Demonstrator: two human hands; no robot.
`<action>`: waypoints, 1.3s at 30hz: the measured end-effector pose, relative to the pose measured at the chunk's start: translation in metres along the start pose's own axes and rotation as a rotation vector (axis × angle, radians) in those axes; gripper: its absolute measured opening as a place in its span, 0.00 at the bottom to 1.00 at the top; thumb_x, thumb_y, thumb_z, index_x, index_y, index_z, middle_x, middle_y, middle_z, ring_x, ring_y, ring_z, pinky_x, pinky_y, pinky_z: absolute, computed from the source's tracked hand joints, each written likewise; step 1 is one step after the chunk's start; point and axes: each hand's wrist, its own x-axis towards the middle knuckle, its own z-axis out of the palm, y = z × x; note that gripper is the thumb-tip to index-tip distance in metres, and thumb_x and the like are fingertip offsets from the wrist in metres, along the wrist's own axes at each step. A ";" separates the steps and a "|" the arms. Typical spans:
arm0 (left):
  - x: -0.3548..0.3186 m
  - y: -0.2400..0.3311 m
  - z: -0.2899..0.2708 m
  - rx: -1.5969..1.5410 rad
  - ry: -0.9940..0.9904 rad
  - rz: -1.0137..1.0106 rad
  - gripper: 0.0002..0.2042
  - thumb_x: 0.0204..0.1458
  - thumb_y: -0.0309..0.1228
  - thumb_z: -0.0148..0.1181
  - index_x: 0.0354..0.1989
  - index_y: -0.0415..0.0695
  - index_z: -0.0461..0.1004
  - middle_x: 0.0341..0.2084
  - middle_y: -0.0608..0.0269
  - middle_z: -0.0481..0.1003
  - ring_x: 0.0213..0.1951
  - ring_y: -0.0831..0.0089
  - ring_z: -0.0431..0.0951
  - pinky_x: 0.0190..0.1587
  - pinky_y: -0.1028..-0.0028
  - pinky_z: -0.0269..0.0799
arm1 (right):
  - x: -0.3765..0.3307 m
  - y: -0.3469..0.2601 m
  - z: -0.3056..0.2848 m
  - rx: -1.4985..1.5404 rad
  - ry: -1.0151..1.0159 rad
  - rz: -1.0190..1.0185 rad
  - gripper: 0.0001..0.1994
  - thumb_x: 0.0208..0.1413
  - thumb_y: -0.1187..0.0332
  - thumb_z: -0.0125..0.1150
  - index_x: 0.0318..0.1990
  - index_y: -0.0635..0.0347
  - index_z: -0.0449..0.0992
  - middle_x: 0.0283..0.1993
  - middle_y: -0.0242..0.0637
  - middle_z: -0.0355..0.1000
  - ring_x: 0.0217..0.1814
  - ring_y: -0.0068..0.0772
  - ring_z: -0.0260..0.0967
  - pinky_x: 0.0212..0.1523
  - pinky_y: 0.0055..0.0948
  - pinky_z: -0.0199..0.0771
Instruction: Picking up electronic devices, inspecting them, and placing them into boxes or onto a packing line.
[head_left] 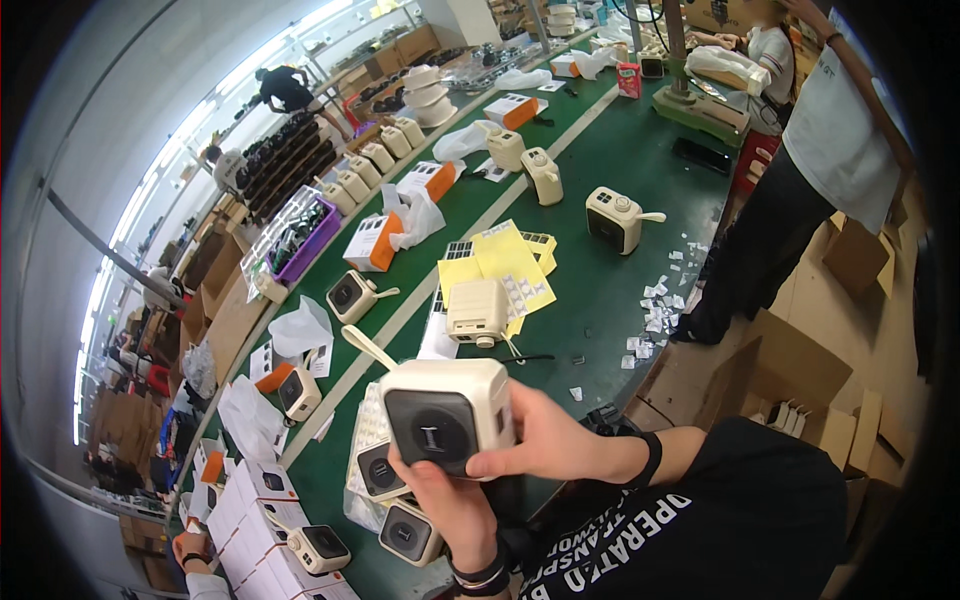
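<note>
One cream device (442, 412) gripped by left hand (452, 505), right hand (540, 437); pale front emblem (432, 437); white-lettered shirt (725, 505).

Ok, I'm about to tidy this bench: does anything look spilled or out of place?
Yes: small whitish scraps lie strewn along the right edge of the green table, in no order, perhaps litter. The yellow sheets also overlap askew. The held cream device shows no obvious damage.
</note>
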 end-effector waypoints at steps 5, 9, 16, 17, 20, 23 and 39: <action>-0.009 0.006 -0.008 0.235 -0.019 -0.015 0.27 0.58 0.38 0.43 0.62 0.39 0.45 0.57 0.53 0.56 0.58 0.63 0.59 0.57 0.67 0.57 | 0.002 -0.001 -0.008 -0.831 0.129 -0.734 0.36 0.33 0.74 0.66 0.57 0.60 0.61 0.57 0.41 0.61 0.57 0.43 0.59 0.56 0.35 0.60; -0.013 0.024 -0.002 0.013 -0.113 -0.028 0.43 0.46 0.50 0.58 0.60 0.33 0.43 0.57 0.48 0.55 0.58 0.61 0.58 0.57 0.67 0.56 | 0.004 0.012 -0.014 -1.201 0.033 -1.045 0.24 0.42 0.74 0.58 0.52 0.57 0.68 0.59 0.36 0.61 0.61 0.45 0.54 0.58 0.40 0.57; -0.011 0.024 -0.010 0.082 0.003 -0.052 0.38 0.42 0.40 0.60 0.57 0.30 0.50 0.51 0.46 0.63 0.51 0.60 0.67 0.55 0.68 0.61 | -0.008 0.005 -0.013 -0.899 -0.195 -0.942 0.26 0.48 0.62 0.59 0.55 0.61 0.64 0.62 0.46 0.53 0.64 0.49 0.47 0.60 0.42 0.51; -0.012 0.024 -0.009 0.081 0.002 -0.055 0.38 0.42 0.40 0.60 0.57 0.30 0.50 0.51 0.46 0.63 0.51 0.60 0.67 0.55 0.68 0.61 | -0.007 0.003 -0.014 -0.811 -0.173 -0.925 0.30 0.48 0.59 0.60 0.57 0.65 0.61 0.63 0.52 0.49 0.65 0.49 0.46 0.61 0.41 0.49; -0.016 0.025 -0.010 -0.028 0.045 -0.054 0.38 0.39 0.39 0.61 0.56 0.29 0.51 0.49 0.46 0.64 0.50 0.60 0.68 0.53 0.68 0.63 | -0.006 -0.007 -0.017 -0.649 -0.069 -0.786 0.29 0.49 0.61 0.59 0.57 0.67 0.59 0.62 0.52 0.50 0.64 0.47 0.48 0.60 0.38 0.50; -0.016 0.021 -0.017 0.068 0.024 -0.038 0.38 0.40 0.43 0.60 0.56 0.33 0.52 0.49 0.46 0.64 0.48 0.59 0.70 0.48 0.66 0.69 | -0.006 0.007 -0.016 -0.353 0.167 -0.714 0.19 0.48 0.74 0.59 0.49 0.67 0.64 0.44 0.40 0.62 0.48 0.29 0.61 0.50 0.26 0.60; -0.021 0.024 -0.019 0.024 0.075 -0.105 0.42 0.36 0.39 0.64 0.57 0.31 0.49 0.51 0.45 0.62 0.52 0.59 0.67 0.54 0.67 0.63 | 0.006 -0.018 -0.018 -0.484 0.010 -0.529 0.15 0.56 0.72 0.48 0.50 0.63 0.69 0.56 0.43 0.64 0.57 0.35 0.62 0.56 0.30 0.59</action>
